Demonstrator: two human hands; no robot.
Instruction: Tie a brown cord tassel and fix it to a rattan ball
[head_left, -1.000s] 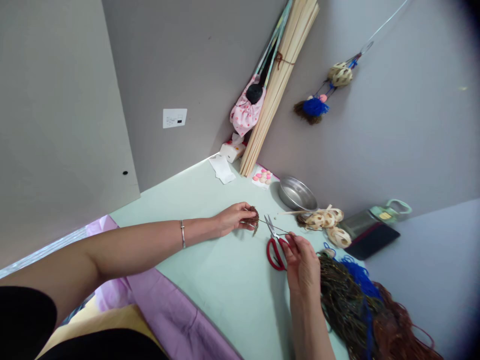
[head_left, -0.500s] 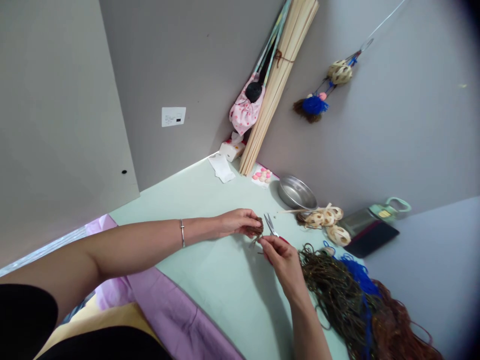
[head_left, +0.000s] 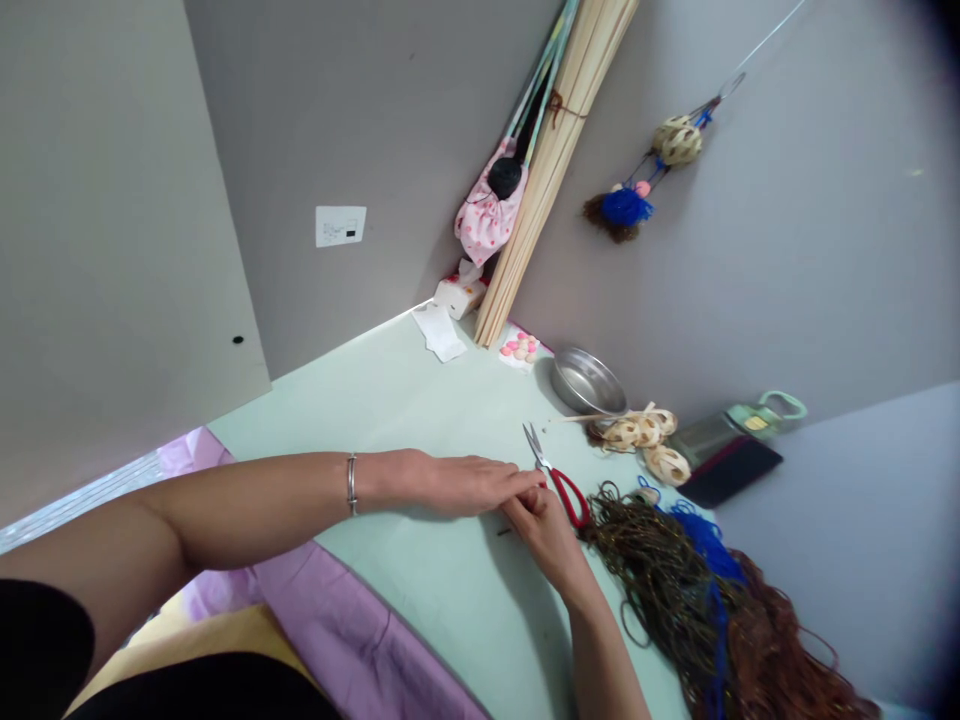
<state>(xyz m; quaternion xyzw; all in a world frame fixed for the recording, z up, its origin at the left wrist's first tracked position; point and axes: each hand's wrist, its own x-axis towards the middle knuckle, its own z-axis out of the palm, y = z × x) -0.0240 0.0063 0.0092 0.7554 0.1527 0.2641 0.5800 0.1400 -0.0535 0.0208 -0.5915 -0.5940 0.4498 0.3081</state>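
My left hand (head_left: 469, 483) lies low over the pale green table (head_left: 405, 400), fingers together and reaching right to meet my right hand (head_left: 544, 525). Both hands close around a small brown thread bundle that is mostly hidden between the fingers; a short dark thread end pokes out at the lower left of my right hand. A silver bracelet (head_left: 351, 484) sits on my left wrist. Red-handled scissors (head_left: 559, 478) lie on the table just beyond my right hand, blades pointing away.
A heap of brown, olive and blue threads (head_left: 697, 600) fills the table's right side. Woven straw balls (head_left: 645, 440), a metal bowl (head_left: 589, 380), a dark pouch (head_left: 731, 455) and pink beads (head_left: 519, 348) lie behind. Bamboo strips (head_left: 551, 160) lean in the corner. Purple cloth (head_left: 337, 620) hangs off the near edge.
Both hands have come down toward me and closed together on the bundle. My right hand has moved left off the scissors, which now lie fully in view.
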